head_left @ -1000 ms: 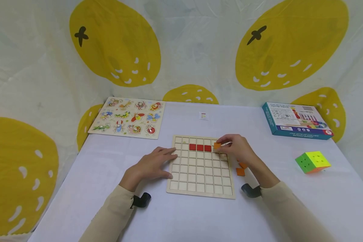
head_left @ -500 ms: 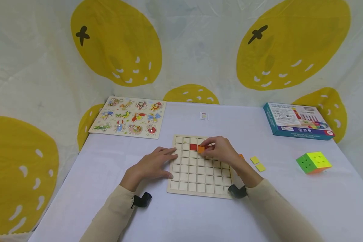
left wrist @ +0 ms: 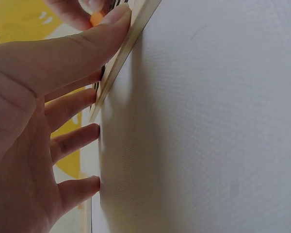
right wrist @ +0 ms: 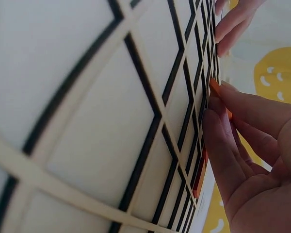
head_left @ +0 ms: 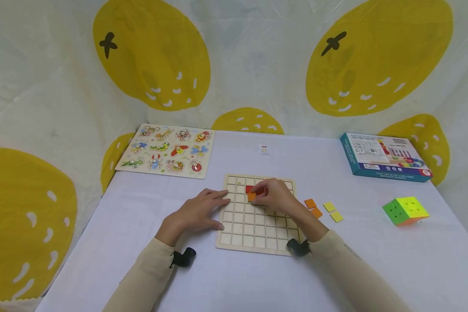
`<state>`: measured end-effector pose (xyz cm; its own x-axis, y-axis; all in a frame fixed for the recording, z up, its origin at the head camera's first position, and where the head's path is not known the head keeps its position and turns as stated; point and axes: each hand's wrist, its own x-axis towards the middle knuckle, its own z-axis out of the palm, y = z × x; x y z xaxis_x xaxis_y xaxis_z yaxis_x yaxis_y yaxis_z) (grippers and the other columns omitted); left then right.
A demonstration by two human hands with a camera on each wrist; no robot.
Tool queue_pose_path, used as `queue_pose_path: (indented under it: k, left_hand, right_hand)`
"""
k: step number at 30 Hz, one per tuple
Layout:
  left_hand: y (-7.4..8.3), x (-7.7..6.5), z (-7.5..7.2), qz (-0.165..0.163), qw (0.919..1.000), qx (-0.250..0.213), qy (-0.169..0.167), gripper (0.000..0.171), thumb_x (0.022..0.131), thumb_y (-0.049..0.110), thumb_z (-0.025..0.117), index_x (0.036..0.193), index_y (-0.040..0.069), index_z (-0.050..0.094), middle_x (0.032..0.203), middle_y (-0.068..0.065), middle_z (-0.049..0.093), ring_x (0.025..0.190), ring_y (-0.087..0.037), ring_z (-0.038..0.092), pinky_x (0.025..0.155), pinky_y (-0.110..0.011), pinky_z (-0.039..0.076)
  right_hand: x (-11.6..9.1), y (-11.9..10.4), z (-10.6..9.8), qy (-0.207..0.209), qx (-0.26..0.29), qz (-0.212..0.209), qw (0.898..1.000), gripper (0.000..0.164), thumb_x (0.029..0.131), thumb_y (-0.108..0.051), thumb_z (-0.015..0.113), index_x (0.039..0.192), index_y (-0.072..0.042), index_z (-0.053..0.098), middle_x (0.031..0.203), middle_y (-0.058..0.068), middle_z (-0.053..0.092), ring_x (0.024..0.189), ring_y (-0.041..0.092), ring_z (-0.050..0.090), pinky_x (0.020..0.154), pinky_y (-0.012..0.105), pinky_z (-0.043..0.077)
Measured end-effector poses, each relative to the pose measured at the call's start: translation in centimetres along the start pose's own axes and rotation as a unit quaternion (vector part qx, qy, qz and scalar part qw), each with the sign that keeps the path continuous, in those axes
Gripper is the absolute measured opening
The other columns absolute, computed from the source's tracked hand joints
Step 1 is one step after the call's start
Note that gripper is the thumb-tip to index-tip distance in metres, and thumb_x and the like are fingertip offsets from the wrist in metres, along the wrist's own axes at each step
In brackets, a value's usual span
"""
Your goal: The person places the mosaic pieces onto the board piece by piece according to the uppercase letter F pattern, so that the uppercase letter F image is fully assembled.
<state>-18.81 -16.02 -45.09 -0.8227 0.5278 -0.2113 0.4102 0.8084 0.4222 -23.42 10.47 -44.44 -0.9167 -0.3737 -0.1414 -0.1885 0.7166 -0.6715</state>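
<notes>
A square wooden grid board (head_left: 248, 229) lies flat on the white table. My right hand (head_left: 277, 198) pinches an orange square tile (head_left: 251, 197) between thumb and fingertips, just below a row of red tiles (head_left: 248, 189) partly hidden by that hand. The right wrist view shows the orange tile (right wrist: 216, 90) tilted at the grid. My left hand (head_left: 195, 212) rests at the board's left edge, fingers spread; in the left wrist view its thumb (left wrist: 82, 53) touches the rim. Right of the board lie two loose orange tiles (head_left: 310, 203) and two yellow tiles (head_left: 336, 216).
An insect picture puzzle (head_left: 165, 151) lies at the back left. A small printed card (head_left: 264, 149) sits behind the board. At the back right is a teal-sided box (head_left: 386, 156), with a puzzle cube (head_left: 405, 210) in front of it.
My right hand has carried the orange tile leftward across the board, from right of the red row to below its left end. My left hand has stayed in place.
</notes>
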Motion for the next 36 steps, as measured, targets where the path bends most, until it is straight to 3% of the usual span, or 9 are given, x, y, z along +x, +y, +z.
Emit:
queue_pose_path:
  k: [36]
  left_hand:
    - [0.20, -0.02, -0.12, -0.007, 1.0000, -0.001, -0.001, 0.076, 0.082, 0.042, 0.084, 0.149, 0.024, 0.054, 0.168, 0.007, 0.034, 0.151, -0.022, 0.035, 0.109, -0.054, 0.048]
  right_hand:
    - [0.19, -0.61, 0.82, 0.002, -0.027, 0.020, 0.999, 0.021, 0.081, -0.013, 0.086, 0.101, -0.008, 0.081, 0.094, 0.005, 0.075, 0.079, 0.012, 0.064, 0.073, 0.024, 0.053]
